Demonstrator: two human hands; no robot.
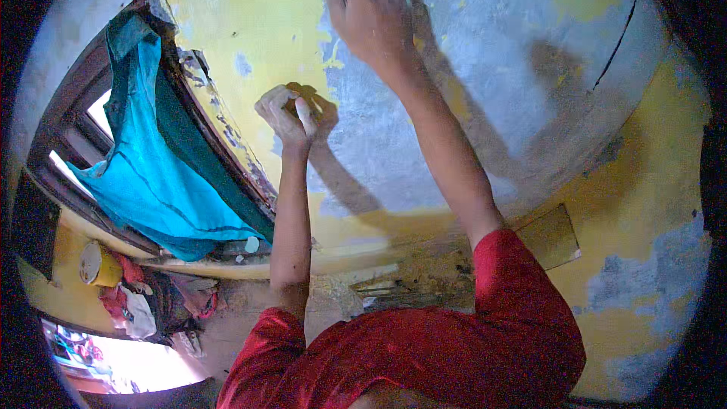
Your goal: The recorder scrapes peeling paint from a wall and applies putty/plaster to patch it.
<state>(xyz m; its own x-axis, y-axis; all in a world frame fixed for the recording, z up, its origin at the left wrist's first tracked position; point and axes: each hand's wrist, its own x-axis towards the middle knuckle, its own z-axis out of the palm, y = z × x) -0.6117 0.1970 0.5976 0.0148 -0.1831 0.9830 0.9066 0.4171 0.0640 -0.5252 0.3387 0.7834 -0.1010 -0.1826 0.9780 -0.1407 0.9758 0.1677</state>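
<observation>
A wall (371,144) with patchy yellow paint and bare grey-blue areas spans the view in front of me. My right hand (375,11) is raised high against it, fingers stretched upward and thumb apart. The picture's upper edge comes close to those fingertips, and nothing shows in that hand. Lower and to the left, my left hand (284,115) is closed, its fingers curled toward the thumb beside the yellow paint's edge. Whether something small sits inside the left hand is hidden. Both arms cast dark shadows on the wall.
On the left, a turquoise cloth (163,174) hangs over a dark wooden window frame (76,117). Broken plaster (219,110) borders that frame. A yellow bucket (101,265) and piled clothes (140,307) lie lower left, near a bright opening. Debris (409,288) lines the wall's foot.
</observation>
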